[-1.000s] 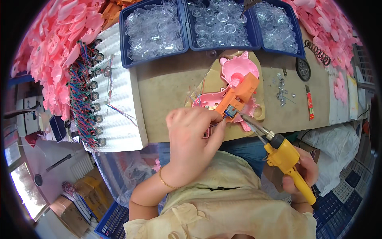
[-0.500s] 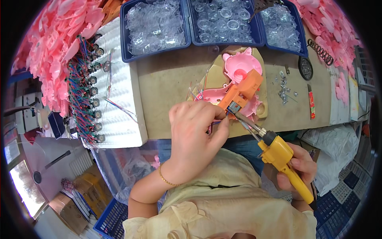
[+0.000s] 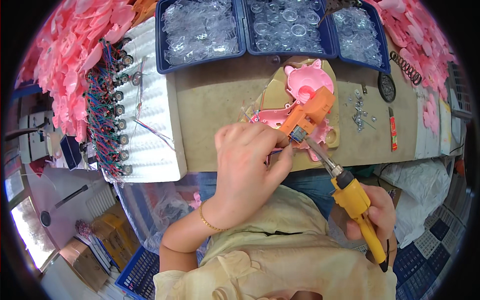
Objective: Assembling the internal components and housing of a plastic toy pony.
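My left hand (image 3: 250,157) is closed in a pinch on thin coloured wires (image 3: 276,150), beside an orange plastic housing (image 3: 320,106). A small metal component (image 3: 298,133) shows in the housing's opening. My right hand (image 3: 378,207) grips a yellow soldering iron (image 3: 352,197) by its handle. The iron's metal tip slants up and left, ending right by that component; whether they touch I cannot tell. Behind and under the housing lies a pink animal-shaped plastic shell (image 3: 306,76), set in a tan holder (image 3: 276,89). The fingertips of my left hand partly hide the wires.
Blue bins (image 3: 245,50) of clear plastic parts line the back. At left, a white foam block (image 3: 155,110) carries round parts with wires (image 3: 107,115). Pink shells (image 3: 75,60) are heaped at both sides. Screws (image 3: 358,110) and a red-handled tool (image 3: 392,132) lie at right.
The soldering iron has turned a little steeper, and its tip has shifted slightly right of the metal component. My left hand keeps its pinch. The whole view has shifted slightly.
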`<state>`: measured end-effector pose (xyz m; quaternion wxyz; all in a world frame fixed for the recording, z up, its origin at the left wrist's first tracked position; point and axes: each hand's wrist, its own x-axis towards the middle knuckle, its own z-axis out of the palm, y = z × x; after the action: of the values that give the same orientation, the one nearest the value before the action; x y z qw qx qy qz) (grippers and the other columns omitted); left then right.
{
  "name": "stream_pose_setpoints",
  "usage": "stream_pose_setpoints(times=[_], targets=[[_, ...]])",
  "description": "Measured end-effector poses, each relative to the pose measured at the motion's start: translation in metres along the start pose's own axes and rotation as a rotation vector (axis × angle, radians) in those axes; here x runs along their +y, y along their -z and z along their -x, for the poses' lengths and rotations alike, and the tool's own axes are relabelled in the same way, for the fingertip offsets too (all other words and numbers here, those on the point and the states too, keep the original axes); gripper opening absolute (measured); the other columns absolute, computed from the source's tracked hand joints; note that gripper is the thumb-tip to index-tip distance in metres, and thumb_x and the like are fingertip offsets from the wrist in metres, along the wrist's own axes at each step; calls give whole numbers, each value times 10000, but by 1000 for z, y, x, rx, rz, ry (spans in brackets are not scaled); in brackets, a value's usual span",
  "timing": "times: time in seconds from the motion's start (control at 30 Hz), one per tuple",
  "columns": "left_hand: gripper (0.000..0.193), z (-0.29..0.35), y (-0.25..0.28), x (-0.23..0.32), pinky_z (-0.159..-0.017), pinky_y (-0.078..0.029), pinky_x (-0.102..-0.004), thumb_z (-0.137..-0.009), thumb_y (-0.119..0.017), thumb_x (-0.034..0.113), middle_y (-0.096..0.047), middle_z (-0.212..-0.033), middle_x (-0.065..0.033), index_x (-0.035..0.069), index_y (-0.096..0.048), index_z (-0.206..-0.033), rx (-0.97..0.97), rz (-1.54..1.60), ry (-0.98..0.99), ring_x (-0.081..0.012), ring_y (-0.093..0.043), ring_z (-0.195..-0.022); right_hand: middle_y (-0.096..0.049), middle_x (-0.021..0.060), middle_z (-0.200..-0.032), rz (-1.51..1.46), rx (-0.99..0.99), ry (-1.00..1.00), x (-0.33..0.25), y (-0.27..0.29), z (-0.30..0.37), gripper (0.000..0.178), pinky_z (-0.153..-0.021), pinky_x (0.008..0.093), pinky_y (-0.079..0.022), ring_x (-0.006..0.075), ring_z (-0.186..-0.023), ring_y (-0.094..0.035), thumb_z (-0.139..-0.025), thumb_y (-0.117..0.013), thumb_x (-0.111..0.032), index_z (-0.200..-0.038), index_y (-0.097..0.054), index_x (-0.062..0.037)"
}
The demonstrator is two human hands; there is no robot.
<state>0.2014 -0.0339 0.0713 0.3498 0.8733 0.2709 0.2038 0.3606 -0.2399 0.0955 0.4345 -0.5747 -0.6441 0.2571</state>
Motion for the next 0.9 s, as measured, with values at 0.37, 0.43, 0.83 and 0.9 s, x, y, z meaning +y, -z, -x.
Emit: stream_pose_setpoints(times=[0.37,0.43,0.83,0.9], targets=[[202,1,16,1,-846,-358,-385,-724,-670,111,-583,-912,-67,87,-612,-915,36,32,-39,-261,-537,-875,-449,209,-1280,-73,417,-120,0,-10,27,554,-963,443,-398,315,-1150,-482,-864,-612,-356,-1295,-341,-136],[303,10,38,-16,-879,-376,-382,-733,-664,88,-563,-1039,-99,68,-592,-1027,85,49,-14,-304,-523,-956,-460,198,-1256,96,519,-67,0,-10,29,574,-904,404,-441,270,-1073,-522,-861,-602,-396,-1281,-348,-99],[190,28,27,-57,-778,-434,-222,-895,-565,151,-615,-882,-33,-26,-586,-959,-108,543,679,-83,-553,-845,-587,155,-933,30,562,-237,1,-18,13,616,-595,261,-474,189,-774,-566,-906,-500,-455,-1358,-316,-79],[184,26,25,-56,-675,-432,-209,-871,-605,163,-581,-776,-26,-17,-590,-904,-179,688,641,-71,-548,-739,-588,156,-929,55,554,-236,-2,-16,16,610,-594,261,-474,188,-776,-566,-908,-497,-453,-1355,-323,-76]])
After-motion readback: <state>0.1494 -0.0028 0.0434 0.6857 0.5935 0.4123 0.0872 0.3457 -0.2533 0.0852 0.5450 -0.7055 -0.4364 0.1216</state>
